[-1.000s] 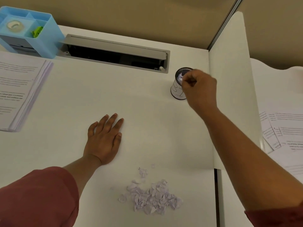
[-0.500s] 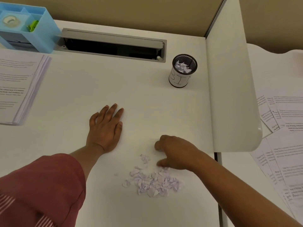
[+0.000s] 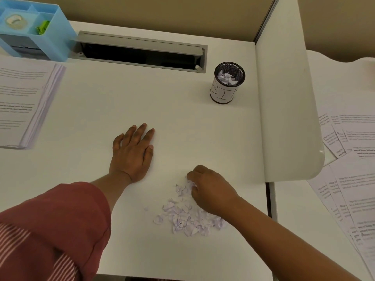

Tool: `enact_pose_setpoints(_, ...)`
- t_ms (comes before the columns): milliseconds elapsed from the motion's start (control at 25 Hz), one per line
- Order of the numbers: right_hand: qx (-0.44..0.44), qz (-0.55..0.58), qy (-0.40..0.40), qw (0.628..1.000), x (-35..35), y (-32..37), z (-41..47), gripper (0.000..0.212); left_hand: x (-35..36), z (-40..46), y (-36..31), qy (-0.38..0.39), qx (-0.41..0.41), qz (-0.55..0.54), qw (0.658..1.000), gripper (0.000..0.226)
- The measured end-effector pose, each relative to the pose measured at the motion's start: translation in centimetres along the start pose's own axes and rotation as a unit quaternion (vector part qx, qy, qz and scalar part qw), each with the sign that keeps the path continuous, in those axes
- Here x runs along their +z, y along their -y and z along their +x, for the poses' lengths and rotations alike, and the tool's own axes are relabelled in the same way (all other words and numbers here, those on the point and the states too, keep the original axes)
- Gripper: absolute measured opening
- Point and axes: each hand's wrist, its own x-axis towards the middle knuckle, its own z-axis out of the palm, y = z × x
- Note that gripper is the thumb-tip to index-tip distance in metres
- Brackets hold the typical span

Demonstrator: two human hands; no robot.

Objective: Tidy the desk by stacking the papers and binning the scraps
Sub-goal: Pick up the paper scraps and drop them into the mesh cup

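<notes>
A heap of torn paper scraps (image 3: pixel 186 218) lies near the desk's front edge. My right hand (image 3: pixel 211 189) sits on the heap's far right side, fingers curled around some scraps. My left hand (image 3: pixel 133 152) lies flat on the white desk (image 3: pixel 121 94), fingers straight, a little left of the heap. A black mesh cup labelled BIN (image 3: pixel 228 83) stands at the back right with scraps inside. A neat stack of printed papers (image 3: pixel 24 102) rests at the left edge.
A blue desk organiser (image 3: pixel 32 29) stands at the back left, beside an open cable slot (image 3: pixel 142 53). A white divider panel (image 3: pixel 288 102) borders the desk on the right. Beyond it, loose printed sheets (image 3: pixel 353 163) are spread over the neighbouring desk.
My right hand left the bin cup, came back to the scrap heap and curled its fingers into it. The left hand stayed flat in place.
</notes>
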Motion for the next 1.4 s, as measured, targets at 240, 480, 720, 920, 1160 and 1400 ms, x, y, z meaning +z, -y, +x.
enact_pose_setpoints(240, -0.079, -0.115, 0.004, 0.99, 2.4, 1.8, 0.3, 0.037, -0.1, 0.0, -0.1, 0.0, 0.002, -0.001, 1.0, 0.059)
enact_pose_setpoints(480, -0.109, -0.081, -0.031, 0.99, 2.7, 0.9, 1.3, 0.024, -0.1, 0.0, 0.0, 0.001, 0.001, 0.0, 1.0, 0.058)
enact_pose_setpoints(720, -0.009, 0.12, -0.065, 0.991, -1.3, -1.4, 1.9, 0.017, 0.0, 0.0, 0.0, 0.0, -0.001, 0.0, 1.0, 0.058)
enact_pose_setpoints(920, 0.063, 0.256, -0.133, 0.955, -7.1, -2.6, 3.2, 0.008, 0.1, -0.1, 0.0, -0.004, 0.002, -0.002, 1.0, 0.058)
enact_pose_setpoints(1160, 0.066, 0.264, -0.325, 0.906, -15.5, -4.3, 7.6, 0.015, 0.1, 0.0, 0.2, -0.005, 0.006, -0.004, 1.0, 0.058)
enact_pose_setpoints(1400, 0.103, 0.125, -0.391, 0.906, -21.0, -7.3, 12.4, 0.017, 0.0, -0.1, 0.0, 0.001, 0.0, 0.001, 1.0, 0.058)
